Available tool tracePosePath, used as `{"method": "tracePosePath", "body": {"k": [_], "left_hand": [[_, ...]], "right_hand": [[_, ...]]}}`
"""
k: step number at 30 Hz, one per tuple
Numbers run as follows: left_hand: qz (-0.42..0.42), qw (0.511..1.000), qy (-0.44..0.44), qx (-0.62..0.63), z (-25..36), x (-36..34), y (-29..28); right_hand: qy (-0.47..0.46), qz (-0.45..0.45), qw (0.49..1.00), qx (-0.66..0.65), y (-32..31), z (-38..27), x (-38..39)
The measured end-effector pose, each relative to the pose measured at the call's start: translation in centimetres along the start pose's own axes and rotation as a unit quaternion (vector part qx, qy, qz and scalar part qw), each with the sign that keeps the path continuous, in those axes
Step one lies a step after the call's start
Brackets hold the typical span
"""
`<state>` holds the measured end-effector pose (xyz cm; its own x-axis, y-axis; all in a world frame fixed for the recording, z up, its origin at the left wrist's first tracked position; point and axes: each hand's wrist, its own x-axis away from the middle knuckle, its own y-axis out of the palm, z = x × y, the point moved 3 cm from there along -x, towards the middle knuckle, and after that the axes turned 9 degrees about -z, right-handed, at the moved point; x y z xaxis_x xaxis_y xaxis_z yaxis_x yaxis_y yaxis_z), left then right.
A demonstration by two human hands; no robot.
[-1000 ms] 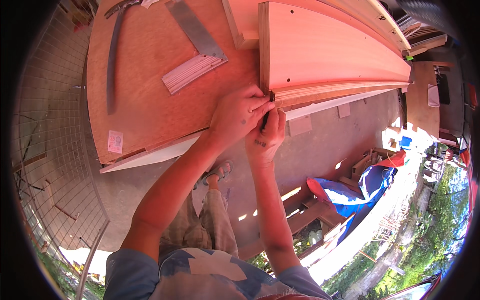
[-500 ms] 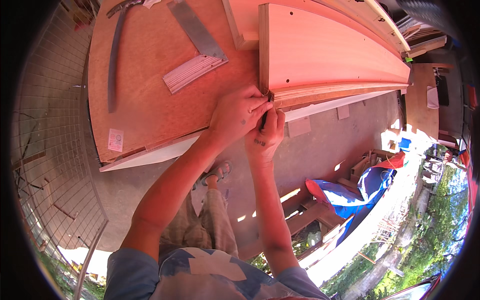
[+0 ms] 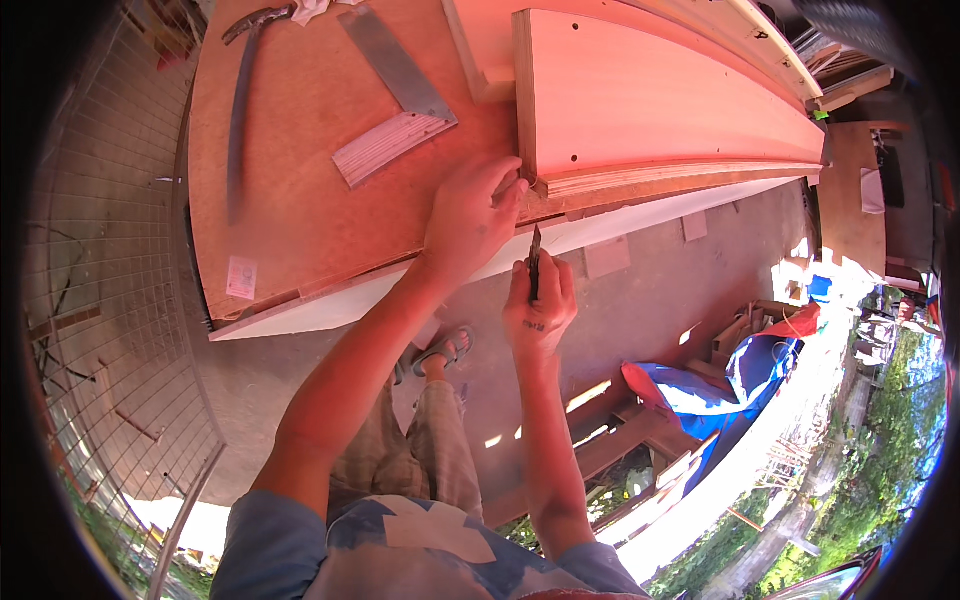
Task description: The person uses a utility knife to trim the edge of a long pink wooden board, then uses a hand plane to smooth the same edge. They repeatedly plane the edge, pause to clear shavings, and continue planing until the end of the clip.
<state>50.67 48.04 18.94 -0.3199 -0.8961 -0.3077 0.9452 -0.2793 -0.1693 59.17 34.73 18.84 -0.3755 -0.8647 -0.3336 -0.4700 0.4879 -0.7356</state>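
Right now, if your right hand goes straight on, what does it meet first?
Right hand, slim dark bladed tool leading: probably the reddish-brown wooden tabletop at its near edge, then the pale pink wooden panel. Depth is unclear.

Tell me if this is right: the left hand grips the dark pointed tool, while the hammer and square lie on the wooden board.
Not quite: the head view shows the dark pointed tool in the right hand, not the left hand. The hammer and square do lie on the wooden board.
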Motion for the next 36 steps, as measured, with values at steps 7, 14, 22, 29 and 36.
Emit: {"method": "tracePosePath", "body": {"k": [7,14,22,29,36], "left_hand": [[-0.070,0.996,0.012,-0.045,0.4,-0.4,0.6],[-0.120,0.983,-0.134,0.018,0.3,-0.8,0.7],[-0.345,0.853,0.267,-0.285,2.9,5.5,0.4],[-0.164,0.939,0.030,-0.301,1.3,1.1,1.8],[-0.157,0.967,0.017,-0.202,1.8,2.7,3.5]], "right_hand": [[0.113,-0.007,0.991,-0.067,0.5,0.2,8.9],[0.139,-0.015,0.983,-0.116,2.4,-1.1,14.2],[0.216,-0.004,0.966,-0.140,2.4,3.1,19.1],[0.266,0.042,0.960,-0.073,0.3,10.0,27.1],[0.320,0.043,0.945,-0.056,-1.6,10.7,31.3]]}}
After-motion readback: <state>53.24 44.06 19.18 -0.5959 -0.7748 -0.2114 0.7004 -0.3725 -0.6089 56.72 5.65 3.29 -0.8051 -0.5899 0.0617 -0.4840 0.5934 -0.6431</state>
